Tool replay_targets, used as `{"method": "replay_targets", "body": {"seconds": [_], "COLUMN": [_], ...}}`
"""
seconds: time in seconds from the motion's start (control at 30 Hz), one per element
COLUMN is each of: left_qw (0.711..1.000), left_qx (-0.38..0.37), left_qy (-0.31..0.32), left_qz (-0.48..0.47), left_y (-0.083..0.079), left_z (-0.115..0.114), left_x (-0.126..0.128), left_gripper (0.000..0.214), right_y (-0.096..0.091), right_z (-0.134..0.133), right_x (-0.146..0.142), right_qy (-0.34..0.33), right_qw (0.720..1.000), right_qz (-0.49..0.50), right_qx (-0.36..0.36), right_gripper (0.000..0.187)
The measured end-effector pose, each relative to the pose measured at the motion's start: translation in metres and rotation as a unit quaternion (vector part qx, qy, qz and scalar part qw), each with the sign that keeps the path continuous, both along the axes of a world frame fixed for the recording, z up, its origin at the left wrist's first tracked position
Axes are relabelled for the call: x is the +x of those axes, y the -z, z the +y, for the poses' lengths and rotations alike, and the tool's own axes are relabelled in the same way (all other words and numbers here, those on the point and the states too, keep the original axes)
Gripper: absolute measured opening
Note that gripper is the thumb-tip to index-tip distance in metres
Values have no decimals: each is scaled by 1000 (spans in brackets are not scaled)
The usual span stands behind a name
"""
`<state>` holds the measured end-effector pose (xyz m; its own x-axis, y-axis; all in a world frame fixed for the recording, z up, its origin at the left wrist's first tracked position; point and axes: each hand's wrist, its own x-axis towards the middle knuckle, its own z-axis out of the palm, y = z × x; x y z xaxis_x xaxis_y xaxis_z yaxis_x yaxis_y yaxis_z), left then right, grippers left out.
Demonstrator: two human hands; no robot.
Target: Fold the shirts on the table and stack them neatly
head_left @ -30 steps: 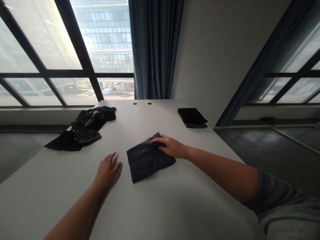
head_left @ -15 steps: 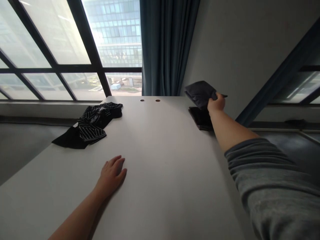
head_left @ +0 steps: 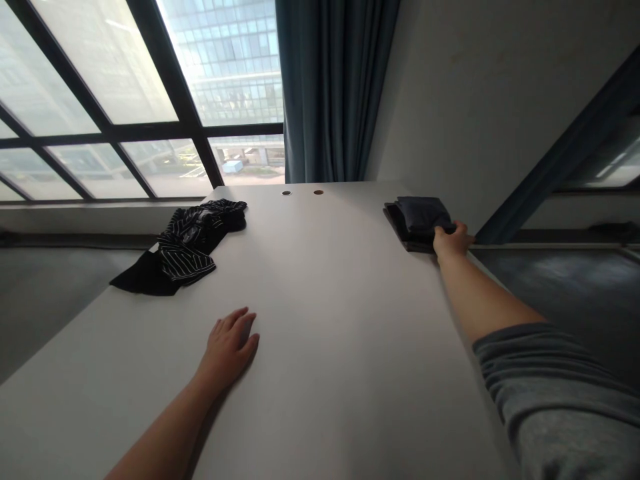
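My right hand [head_left: 451,241] grips the near right corner of a dark grey folded garment [head_left: 424,212]. This garment lies on top of a black folded stack [head_left: 397,223] near the table's right edge; how many pieces are in the stack I cannot tell. Resting on the white table [head_left: 320,313], my left hand [head_left: 231,343] holds nothing, its thumb apart from the fingers. Beyond it to the left, a heap of black clothing with white stripes [head_left: 187,250] lies crumpled along the left edge.
Two round holes [head_left: 318,192] sit near the table's far edge. Behind it hang a blue curtain [head_left: 333,93] and a grey wall [head_left: 450,100]. Large windows [head_left: 240,80] with dark frames stand at the left.
My right hand has lowered the dark grey garment from above the black stack onto it, and still grips its corner. My left hand has stayed about where it was.
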<state>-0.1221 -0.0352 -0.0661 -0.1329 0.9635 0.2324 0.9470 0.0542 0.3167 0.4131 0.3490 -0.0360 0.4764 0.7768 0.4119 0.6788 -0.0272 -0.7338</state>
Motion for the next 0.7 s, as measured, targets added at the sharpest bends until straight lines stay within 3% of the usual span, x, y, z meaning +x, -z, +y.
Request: {"method": "replay_targets", "body": {"seconds": [0.07, 0.13, 0.23, 0.33, 0.4, 0.53, 0.6, 0.7], "left_qw": [1000, 1000, 1000, 999, 997, 980, 970, 958], "left_qx": [4, 3, -3, -7, 2, 50, 60, 15], "left_qy": [2, 1, -2, -13, -50, -163, -208, -264], "left_qz": [2, 4, 11, 30, 50, 100, 115, 112], "left_y": [0, -2, -4, -5, -7, -16, -21, -26], "left_z": [0, 1, 6, 21, 36, 68, 81, 95], "left_x": [2, 4, 4, -8, -24, -77, -105, -138], "left_gripper": [41, 40, 39, 39, 41, 51, 55, 49], "right_y": [16, 32, 48, 55, 58, 66, 65, 56], "right_z": [-22, -47, -89, -137, -172, -230, -247, -256], "right_x": [0, -4, -16, -34, -46, -63, -69, -75], "right_qy": [39, -1, -111, -264, -306, -307, -313, -314], "right_qw": [998, 993, 973, 911, 878, 858, 855, 860], "right_qz": [-54, -109, -200, -316, -368, -412, -413, -400], "right_qx": [21, 42, 21, -11, -26, -33, -36, -51], "right_gripper": [60, 59, 53, 44, 45, 50, 50, 49]}}
